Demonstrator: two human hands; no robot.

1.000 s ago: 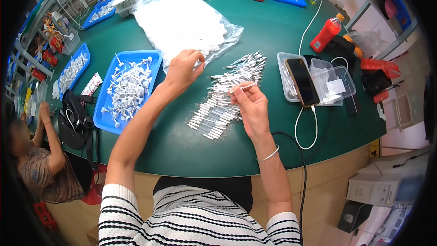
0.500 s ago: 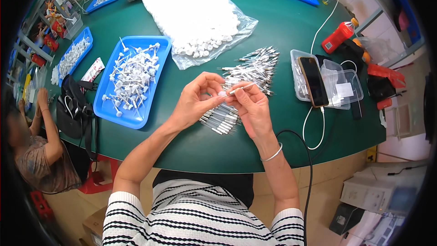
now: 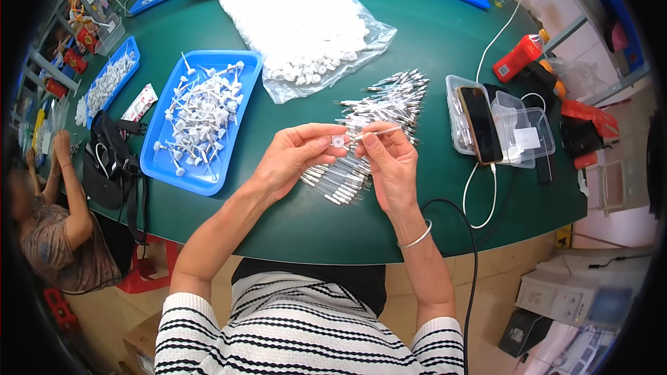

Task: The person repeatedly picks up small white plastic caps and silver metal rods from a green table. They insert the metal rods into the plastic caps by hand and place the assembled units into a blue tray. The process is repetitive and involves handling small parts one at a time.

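Between the thumb and fingertips of my left hand is a small round white plastic cap, its round face with a centre hole showing. My right hand pinches a thin white-and-metal rod that points toward the cap; a small gap seems to lie between them. Under and beyond both hands lies a heap of similar thin rods, with a flatter row of rods nearest me. To the left, a blue tray holds many rods with white caps on their ends.
A large clear bag of white caps lies beyond my hands. At right are a phone on clear plastic boxes, a white cable and a red bottle. A black bag and a seated person are at left.
My hands have drawn slightly apart. The cap in my left hand now turns its round face into view, and the rod in my right hand has shifted a little to the right.
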